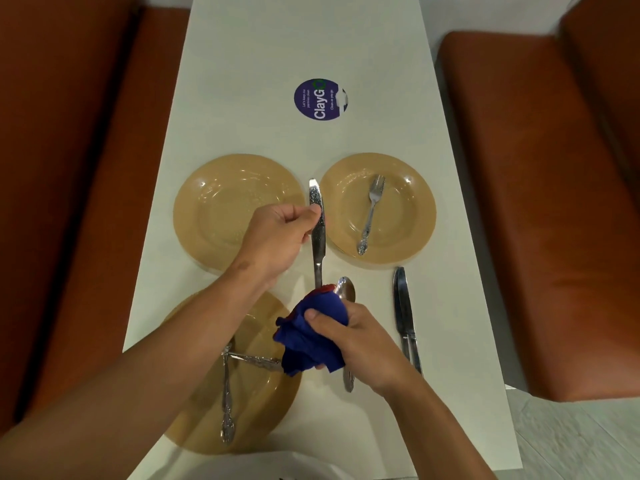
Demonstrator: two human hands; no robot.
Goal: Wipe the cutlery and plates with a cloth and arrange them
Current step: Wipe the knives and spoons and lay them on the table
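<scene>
Blue cloth (308,336) bunched, shiny knife (318,230) upright

A table knife (317,220), silver and glossy, is held above the table, its rounded blade tip pointing away and its handle end buried in a bunched blue cloth (311,336). A spoon (346,296) lies beside the cloth, bowl pointing away, its handle partly covered. Three tan plates are noted: a far left plate (221,202), bare; a far right plate (408,216) carrying a small fork (370,213) with tines pointing away; a near plate (270,403) carrying two ornate-handled pieces (227,403), crossed, their heads hidden. Two more knives (403,313) lie side by side right of the cloth, tips pointing away.
</scene>
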